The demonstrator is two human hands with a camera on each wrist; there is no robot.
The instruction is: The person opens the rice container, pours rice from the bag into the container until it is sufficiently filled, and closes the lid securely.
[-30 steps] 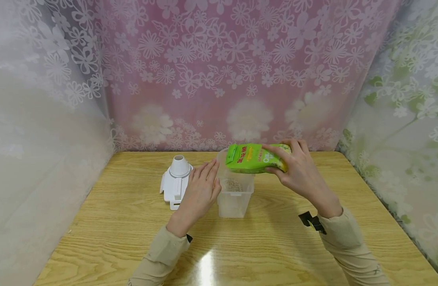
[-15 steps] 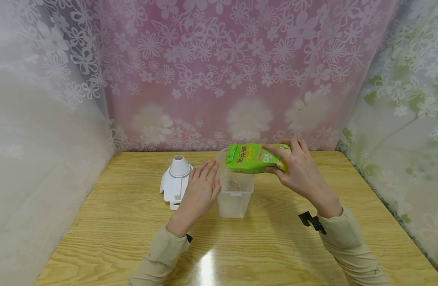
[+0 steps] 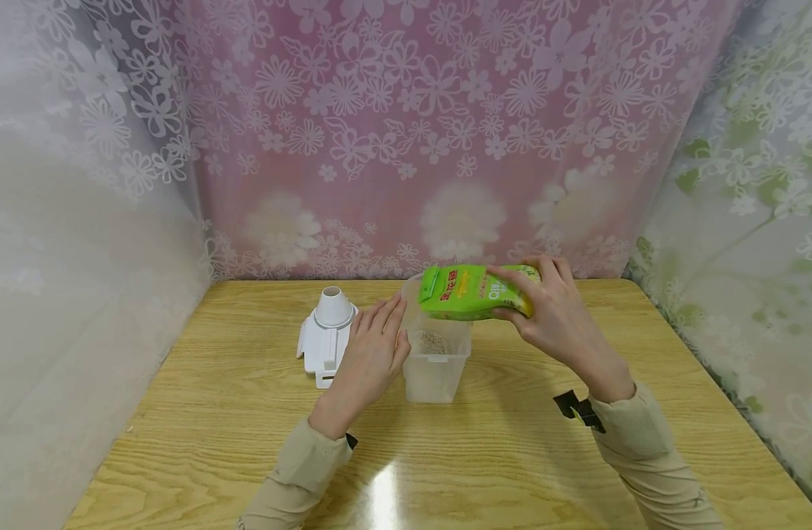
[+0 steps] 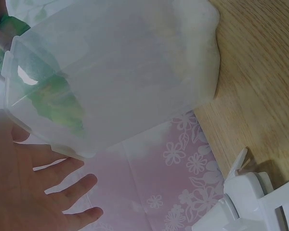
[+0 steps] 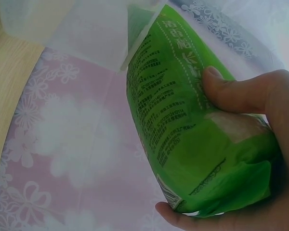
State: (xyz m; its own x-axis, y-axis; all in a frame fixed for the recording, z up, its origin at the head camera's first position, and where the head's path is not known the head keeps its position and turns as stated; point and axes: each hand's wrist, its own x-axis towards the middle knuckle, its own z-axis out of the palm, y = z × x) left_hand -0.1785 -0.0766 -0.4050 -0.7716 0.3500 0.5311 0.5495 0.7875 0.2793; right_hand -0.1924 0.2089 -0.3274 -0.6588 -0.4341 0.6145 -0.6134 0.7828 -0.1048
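Note:
My right hand [image 3: 556, 316] grips the wide end of a green rice bag [image 3: 475, 293], fingers over it and thumb along the near side. The bag lies almost level, its narrower end over the mouth of a translucent plastic storage box [image 3: 435, 381]. Pale grains show inside that box. In the right wrist view, the thumb presses the printed side of the bag [image 5: 178, 110], which has a small clear window. My left hand [image 3: 374, 352] rests at the box's left rim with its fingers straight; the left wrist view shows those fingers spread beside the box wall [image 4: 130, 72].
A white plastic lid [image 3: 327, 344] with a cone-shaped spout lies on the wooden table [image 3: 246, 442], just left of the left hand. Floral curtains [image 3: 406, 147] stand behind and on both sides of the table.
Both hands, the box and the lid stay where they were. The rice bag shifts very slightly, its printed front wrinkling differently.

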